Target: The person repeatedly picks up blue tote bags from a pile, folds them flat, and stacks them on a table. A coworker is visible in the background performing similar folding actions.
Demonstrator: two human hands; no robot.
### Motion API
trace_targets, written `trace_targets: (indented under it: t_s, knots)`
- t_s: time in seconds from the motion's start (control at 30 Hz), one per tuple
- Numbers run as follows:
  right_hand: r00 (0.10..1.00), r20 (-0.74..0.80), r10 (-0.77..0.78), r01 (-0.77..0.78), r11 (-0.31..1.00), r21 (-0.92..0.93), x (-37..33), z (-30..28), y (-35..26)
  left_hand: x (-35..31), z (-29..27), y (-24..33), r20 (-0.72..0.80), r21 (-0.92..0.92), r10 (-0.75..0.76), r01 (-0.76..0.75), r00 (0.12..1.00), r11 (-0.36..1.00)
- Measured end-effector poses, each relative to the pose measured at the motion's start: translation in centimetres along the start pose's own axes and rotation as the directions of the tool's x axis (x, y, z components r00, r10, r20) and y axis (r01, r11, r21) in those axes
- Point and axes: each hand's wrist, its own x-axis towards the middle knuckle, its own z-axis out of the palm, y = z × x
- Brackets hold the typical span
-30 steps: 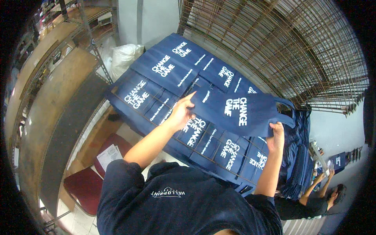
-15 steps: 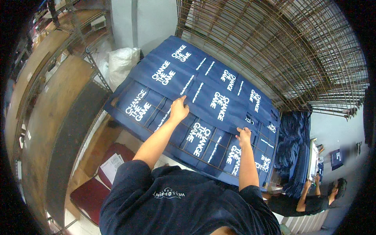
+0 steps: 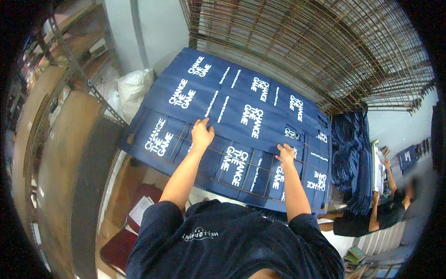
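Observation:
A navy fabric panel [image 3: 234, 124] with white print lies across a wire drying rack layer in front of me. My left hand [image 3: 203, 134] is closed on its near edge, left of the middle. Farther right, my right hand [image 3: 285, 152] pinches the same edge near that panel's end. Thumbs and fingertips are partly hidden by the cloth and the knuckles. Beyond it, another printed navy panel [image 3: 232, 69] lies flat. Under the thin wires on my side, more printed navy panels [image 3: 234, 165] show in a lower layer.
Raised wire rack layers [image 3: 297, 42] tilt up behind the fabric. Dark cloth pieces [image 3: 350, 162] hang at the right, near a co-worker [image 3: 371, 216] at a pale table. To the left are a white plastic bag [image 3: 134, 90], long brown boards [image 3: 69, 176] and a maroon chair [image 3: 118, 249].
The view has shifted a little, and the rack appears farther left. Both hands keep their hold on the panel's near edge. The co-worker's arm has changed position.

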Motion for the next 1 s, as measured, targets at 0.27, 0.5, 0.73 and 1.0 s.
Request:
trace_targets:
  t_s: [0.27,0.5,0.73,1.0]
  knots:
    - [1.000,-0.016,0.008,-0.008,0.999,-0.033,-0.3,-0.1,0.9,-0.1,0.2,-0.4,-0.023,0.066,0.033,-0.031,0.999,0.997]
    - [0.999,-0.001,-0.034,0.034,0.999,-0.002,-0.5,-0.4,2.1,-0.2,-0.3,-0.6,0.011,0.062,0.043,-0.043,0.999,0.997]
    - [0.999,-0.010,-0.042,0.043,0.999,0.019,-1.6,-0.4,2.0,-0.7,-1.3,0.6,0.042,0.069,0.008,-0.011,0.999,0.998]
    - [0.998,-0.024,-0.055,0.055,0.998,0.008,-1.2,-0.4,2.3,-0.2,-0.6,0.0,0.043,0.080,0.009,-0.012,0.999,0.997]
